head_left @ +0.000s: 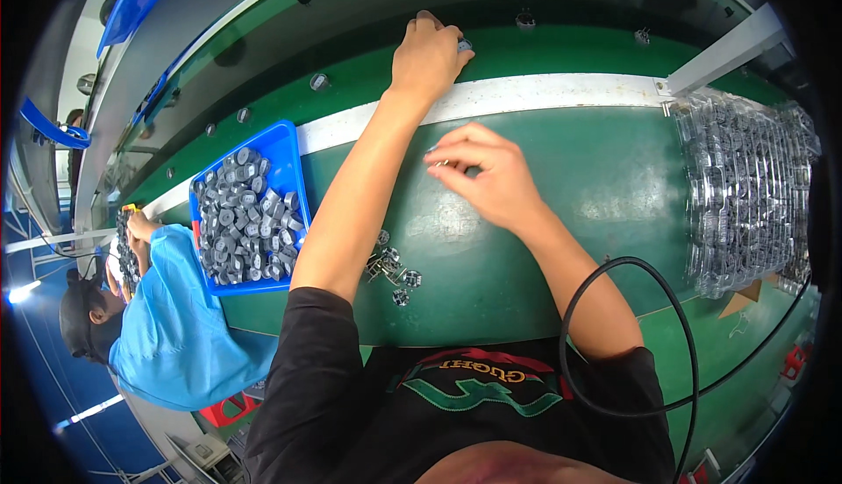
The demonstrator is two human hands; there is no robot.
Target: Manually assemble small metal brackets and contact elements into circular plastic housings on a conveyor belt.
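My left hand [427, 59] reaches over the white rail onto the green conveyor belt [360, 70]. Its fingers are closed on a small grey round part [465, 45], seen only in part at the fingertips. Lower and to the right, above the green table, my right hand [487, 173] pinches a small metallic part [441, 163] between thumb and fingers; its exact kind is hard to make out. Below my left wrist, a loose cluster of small metal-and-black components [386, 265] lies on the tabletop. A blue bin [301, 168] full of grey round parts [250, 217] stands left of my left forearm.
Several parts, such as a grey one [319, 81], sit spaced along the belt. Stacked clear plastic trays [737, 195] stand at the right, below a white post [728, 50]. A black cable [680, 309] loops by my right arm. A co-worker in blue [180, 326] works at the left.
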